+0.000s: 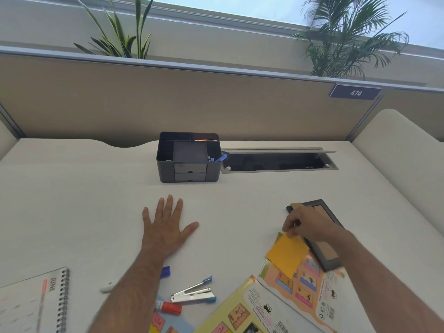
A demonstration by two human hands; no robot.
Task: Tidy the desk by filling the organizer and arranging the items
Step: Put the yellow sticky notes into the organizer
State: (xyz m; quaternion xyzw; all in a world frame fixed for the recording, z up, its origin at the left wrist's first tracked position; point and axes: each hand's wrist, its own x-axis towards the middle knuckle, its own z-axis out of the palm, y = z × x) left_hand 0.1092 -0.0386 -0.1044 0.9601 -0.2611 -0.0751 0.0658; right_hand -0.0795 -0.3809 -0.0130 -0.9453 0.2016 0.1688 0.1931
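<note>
Pinching orange sticky pad (287,254) by its far corner (probably), right hand (304,224).

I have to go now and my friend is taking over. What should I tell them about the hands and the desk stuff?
Left hand: flat and open on the desk, holding nothing.
Right hand: pinching the orange sticky pad by its top edge, beside the black picture frame.
Organizer: at the back of the desk, already holding a few pens, something green and something orange.
Still loose near the front: stapler, glue stick, blue marker, spiral calendar, sticker sheets.
Next, probably: put the sticky pad in the organizer, then the small items, then arrange the rest.
</note>
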